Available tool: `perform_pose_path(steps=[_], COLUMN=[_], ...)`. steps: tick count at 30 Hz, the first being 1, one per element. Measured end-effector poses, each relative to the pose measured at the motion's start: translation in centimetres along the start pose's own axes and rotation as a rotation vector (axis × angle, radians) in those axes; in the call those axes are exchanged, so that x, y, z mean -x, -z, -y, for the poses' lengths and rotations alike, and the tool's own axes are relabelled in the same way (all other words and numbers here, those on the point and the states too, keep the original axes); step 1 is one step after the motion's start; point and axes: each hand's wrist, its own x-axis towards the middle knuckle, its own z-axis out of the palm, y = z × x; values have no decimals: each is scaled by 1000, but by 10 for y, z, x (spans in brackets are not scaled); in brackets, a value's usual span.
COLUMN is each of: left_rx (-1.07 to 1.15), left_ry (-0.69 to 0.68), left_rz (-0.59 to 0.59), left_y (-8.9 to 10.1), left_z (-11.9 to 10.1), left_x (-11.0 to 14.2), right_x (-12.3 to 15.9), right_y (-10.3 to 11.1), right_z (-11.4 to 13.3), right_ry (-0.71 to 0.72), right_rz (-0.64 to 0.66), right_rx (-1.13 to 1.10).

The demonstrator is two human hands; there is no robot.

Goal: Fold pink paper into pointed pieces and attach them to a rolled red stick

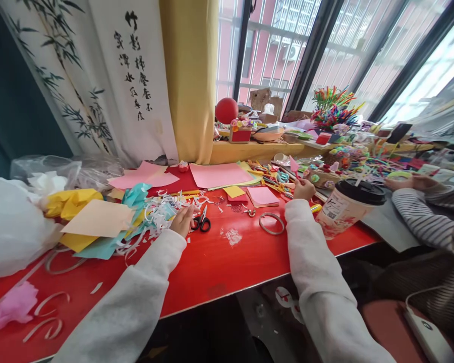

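My left hand (182,222) rests at the edge of a heap of white paper scraps (161,214), its fingers stretched out. Just right of it lie black-handled scissors (202,222), blades pointing away. My right hand (304,189) is closed, with a small pink piece of paper (294,165) standing up from its fingers. Beyond it are pencils and pens (267,171) in a loose pile. A stack of square pink paper (263,196) lies to its left, beside small yellow and red sheets (235,193). A roll of tape (271,223) lies flat below the right hand.
A paper cup with a black lid (350,204) stands close to my right forearm. At the right edge shows a co-worker's striped sleeve (419,217). Coloured sheets (98,219) and a white plastic bag (15,227) crowd the left. Craft supplies fill the windowsill (249,148).
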Motion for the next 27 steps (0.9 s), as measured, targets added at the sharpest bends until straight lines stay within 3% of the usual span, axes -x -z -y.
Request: perform_pose_path(steps=[5,10,22,27], left_rx=[-3,-30,-61,-89], left_ry=[11,31,6,12], left_rz=[19,-16,19,9], left_y=[-2,-3,-3,-3], left_z=[-3,-6,-7,-9], left_x=[3,5,6,8], right_x=[-12,-21,-12,-9], right_y=[-14,-27,-29,-23], right_z=[-31,-44,-36,-29], right_ry=[60,121,112,181], right_rz=[10,67,139,244], right_rx=[169,286,406,349])
